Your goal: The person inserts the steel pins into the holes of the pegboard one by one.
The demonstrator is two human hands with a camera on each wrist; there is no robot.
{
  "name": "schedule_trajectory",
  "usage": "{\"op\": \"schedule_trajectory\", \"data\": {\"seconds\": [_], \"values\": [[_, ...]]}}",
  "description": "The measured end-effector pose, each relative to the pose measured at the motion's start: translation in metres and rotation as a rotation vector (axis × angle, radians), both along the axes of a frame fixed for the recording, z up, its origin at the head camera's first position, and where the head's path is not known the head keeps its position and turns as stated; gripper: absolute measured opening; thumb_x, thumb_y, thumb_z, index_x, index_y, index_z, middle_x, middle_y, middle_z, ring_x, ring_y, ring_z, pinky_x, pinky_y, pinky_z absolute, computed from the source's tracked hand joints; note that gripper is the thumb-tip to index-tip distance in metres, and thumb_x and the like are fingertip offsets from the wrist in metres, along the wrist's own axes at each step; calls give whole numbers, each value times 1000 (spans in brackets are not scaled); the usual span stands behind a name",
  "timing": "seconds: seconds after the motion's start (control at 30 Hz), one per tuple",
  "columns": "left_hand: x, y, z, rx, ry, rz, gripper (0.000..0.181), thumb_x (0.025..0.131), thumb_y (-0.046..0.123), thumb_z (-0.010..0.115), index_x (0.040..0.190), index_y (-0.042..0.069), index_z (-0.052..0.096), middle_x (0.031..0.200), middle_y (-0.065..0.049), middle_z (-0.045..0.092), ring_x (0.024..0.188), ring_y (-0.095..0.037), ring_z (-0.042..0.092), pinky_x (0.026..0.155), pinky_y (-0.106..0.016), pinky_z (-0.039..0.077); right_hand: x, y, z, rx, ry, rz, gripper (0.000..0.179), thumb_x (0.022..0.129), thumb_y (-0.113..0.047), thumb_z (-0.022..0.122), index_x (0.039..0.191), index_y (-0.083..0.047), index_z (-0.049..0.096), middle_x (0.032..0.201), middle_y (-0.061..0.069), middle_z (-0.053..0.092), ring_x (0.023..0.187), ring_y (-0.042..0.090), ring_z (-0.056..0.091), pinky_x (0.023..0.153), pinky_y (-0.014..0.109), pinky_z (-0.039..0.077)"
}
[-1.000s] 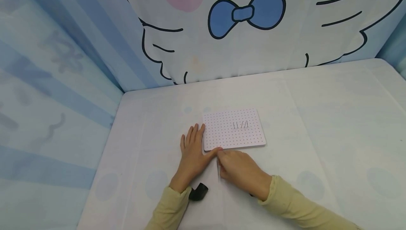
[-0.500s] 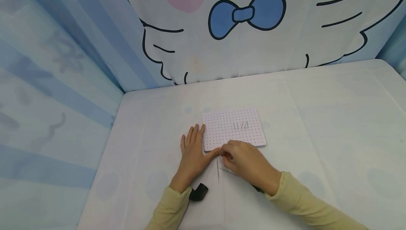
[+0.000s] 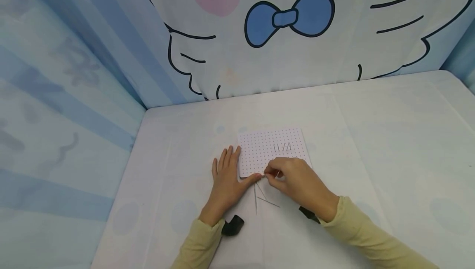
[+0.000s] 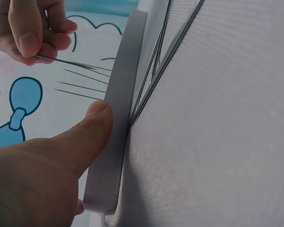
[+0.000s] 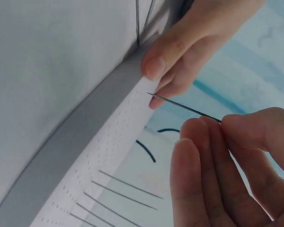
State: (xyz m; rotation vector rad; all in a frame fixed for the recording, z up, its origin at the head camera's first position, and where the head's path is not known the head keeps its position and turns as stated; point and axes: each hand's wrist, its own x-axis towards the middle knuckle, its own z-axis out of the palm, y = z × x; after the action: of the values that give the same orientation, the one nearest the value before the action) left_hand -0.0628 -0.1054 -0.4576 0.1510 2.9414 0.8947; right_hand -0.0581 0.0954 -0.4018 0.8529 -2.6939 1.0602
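A white board point(image 3: 256, 153) with rows of small holes lies mid-table, and several thin needles point(image 3: 282, 147) stand in its right part. My left hand point(image 3: 226, 182) braces it, fingers straight along the left edge and thumb on the front edge. Over the front edge, my right hand point(image 3: 297, 182) pinches a needle point(image 5: 184, 108) between thumb and fingers. In the right wrist view its pointed tip appears close to the left thumb, over the holes. Loose needles point(image 3: 268, 202) lie in front of the board, some ends close to its front edge.
A white cloth point(image 3: 389, 149) covers the table. Black wrist devices point(image 3: 232, 225) show at both sleeves. Behind the table rises a printed backdrop point(image 3: 285, 54) with a blue bow, and a blue-and-white curtain point(image 3: 59, 157) hangs at the left.
My right hand has risen from beside the loose needles and shifted right over the board's front edge, now with a needle pinched. More loose needles show on the cloth. The left hand stays put.
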Motion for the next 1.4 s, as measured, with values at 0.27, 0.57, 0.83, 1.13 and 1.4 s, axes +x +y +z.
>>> {"op": "schedule_trajectory", "data": {"seconds": [0.27,0.57,0.83,1.13,1.4], "values": [[0,1,-1,-10,-9,1,99,84,61,69,157,10,26,164,-15,20,153,-34,11,119,-60,1,-9,9,1,-61,-15,-30,9,81,2,77,85,-6,76,82,-1,74,73,10,69,69,30,59],[-1,2,0,-31,-27,5,101,83,62,69,158,11,24,165,-13,18,153,-33,10,120,-59,0,-19,17,-7,-116,6,-58,10,80,5,77,88,-2,77,85,4,76,74,13,72,69,32,60],[-1,1,-2,-31,-23,9,100,83,62,69,158,12,25,165,-13,19,153,-33,11,120,-58,0,-27,23,-11,-124,4,-106,10,80,4,77,90,0,77,88,8,77,76,18,73,69,35,60],[-2,1,-2,-36,-26,11,100,83,62,68,158,13,25,165,-13,19,153,-33,11,120,-58,1,-33,25,-15,-130,-19,-143,10,82,4,76,90,0,78,90,10,77,77,22,73,69,38,60],[-2,0,-2,-33,-18,8,100,83,62,69,158,13,25,165,-12,19,153,-32,11,120,-59,1,-35,24,-18,-112,-47,-150,10,83,3,75,92,0,78,91,10,77,79,21,73,70,38,59]]}}
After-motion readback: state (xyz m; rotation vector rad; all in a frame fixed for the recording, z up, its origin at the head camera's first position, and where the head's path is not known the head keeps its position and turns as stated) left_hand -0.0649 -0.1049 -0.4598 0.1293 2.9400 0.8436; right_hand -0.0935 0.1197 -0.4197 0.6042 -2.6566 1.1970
